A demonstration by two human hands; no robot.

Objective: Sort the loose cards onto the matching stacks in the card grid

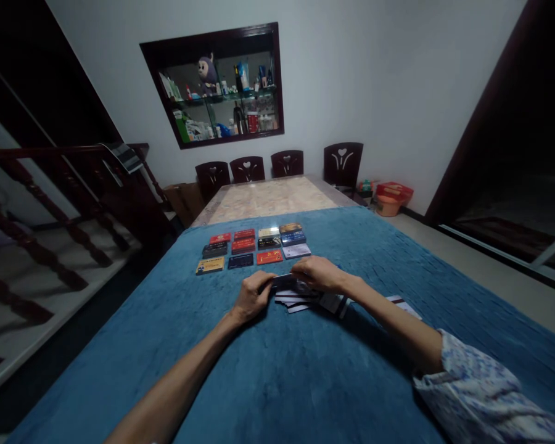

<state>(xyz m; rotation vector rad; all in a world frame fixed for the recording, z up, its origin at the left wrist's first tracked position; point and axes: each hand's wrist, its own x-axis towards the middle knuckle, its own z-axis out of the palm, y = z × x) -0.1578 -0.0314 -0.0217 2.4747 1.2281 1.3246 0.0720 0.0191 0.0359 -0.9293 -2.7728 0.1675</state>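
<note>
A dark-edged card (283,279) is held level between both hands, just in front of the rows of stacks. My left hand (253,295) pinches its left end between thumb and fingers. At its right end, my right hand (317,273) is closed on it, fingers bent down. Beneath and beside my right hand lies a loose pile of white cards with dark stripes (296,299), partly covered by the hand. Beyond the hands, several card stacks stand in rows, among them a yellow stack (210,265), a red stack (269,256) and a white stack (296,251).
A blue cloth (166,370) covers the near part of the table, and its bare marble top (272,196) shows farther back. More white cards (403,305) lie right, beyond my right forearm. Dark chairs (287,163) line the far end; a wooden railing (37,246) stands left.
</note>
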